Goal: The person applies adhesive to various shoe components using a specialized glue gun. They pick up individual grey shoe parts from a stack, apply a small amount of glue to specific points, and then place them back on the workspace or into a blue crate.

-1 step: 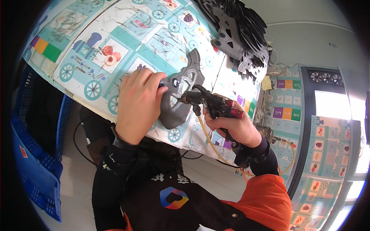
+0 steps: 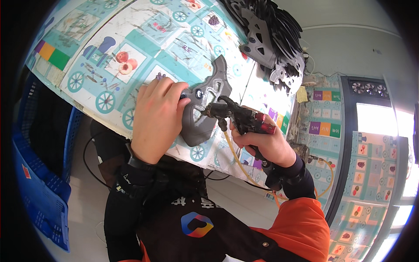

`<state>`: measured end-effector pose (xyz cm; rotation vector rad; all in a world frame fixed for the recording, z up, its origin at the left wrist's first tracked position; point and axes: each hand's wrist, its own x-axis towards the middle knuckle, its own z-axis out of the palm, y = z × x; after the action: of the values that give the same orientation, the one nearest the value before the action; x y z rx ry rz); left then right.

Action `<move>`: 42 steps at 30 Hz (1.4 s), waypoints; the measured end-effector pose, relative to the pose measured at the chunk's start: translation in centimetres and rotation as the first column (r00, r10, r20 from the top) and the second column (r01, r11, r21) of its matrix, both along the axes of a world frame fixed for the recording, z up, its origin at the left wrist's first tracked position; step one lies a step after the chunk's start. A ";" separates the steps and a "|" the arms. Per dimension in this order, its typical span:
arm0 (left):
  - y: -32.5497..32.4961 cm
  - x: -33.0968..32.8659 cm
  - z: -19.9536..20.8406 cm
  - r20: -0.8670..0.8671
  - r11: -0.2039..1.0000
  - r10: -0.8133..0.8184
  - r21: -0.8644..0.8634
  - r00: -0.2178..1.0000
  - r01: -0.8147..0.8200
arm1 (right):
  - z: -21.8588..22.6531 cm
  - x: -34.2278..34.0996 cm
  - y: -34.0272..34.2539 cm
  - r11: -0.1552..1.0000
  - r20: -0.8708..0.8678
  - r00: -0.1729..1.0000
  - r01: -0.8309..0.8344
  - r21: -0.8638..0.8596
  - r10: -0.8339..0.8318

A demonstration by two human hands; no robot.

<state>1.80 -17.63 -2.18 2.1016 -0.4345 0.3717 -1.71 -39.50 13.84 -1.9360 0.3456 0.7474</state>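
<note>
A dark grey moulded piece (image 2: pixel 197 126) lies on the picture-printed table covering (image 2: pixel 98 72). It is curved, with cutouts and pale, shiny streaks around them. My left hand (image 2: pixel 157 120) grips its left edge, thumb and fingers closed near a round dark stud. My right hand (image 2: pixel 266 142) is wrapped around a black spray gun (image 2: pixel 242 118) with a red rear end. The gun's nozzle points left, right over the lower part of the piece; whether it touches cannot be made out. A thin yellowish hose (image 2: pixel 235 155) hangs from the gun.
A heap of similar dark grey pieces (image 2: pixel 262 41) is stacked at the table's far right. Blue plastic crates (image 2: pixel 41 196) stand low at the left. Black cables (image 2: pixel 89 168) hang below the table edge. A dark-framed window (image 2: pixel 347 144) is at the right.
</note>
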 end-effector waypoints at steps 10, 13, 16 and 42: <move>-0.1 0.2 -0.2 0.008 1.000 0.005 -0.007 1.000 -0.005 | -0.1 0.6 0.2 1.000 -0.058 0.998 -0.027 -0.006 0.027; -0.1 0.3 -0.2 0.009 1.000 0.007 -0.014 1.000 -0.007 | 0.0 0.5 0.2 0.999 -0.073 0.997 -0.040 -0.002 0.040; -0.2 0.2 -0.2 0.012 1.000 0.010 -0.005 1.000 -0.010 | 0.0 0.1 0.0 0.999 -0.093 0.994 -0.053 -0.013 0.051; -0.1 -0.8 -0.2 0.030 0.931 -0.099 -0.350 0.995 0.103 | -5.0 -5.9 -9.9 0.585 0.418 0.805 0.111 -0.803 0.420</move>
<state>0.97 -17.73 -2.36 1.7226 -0.4456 0.3720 -7.63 -49.43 8.80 -2.9922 0.1078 0.0083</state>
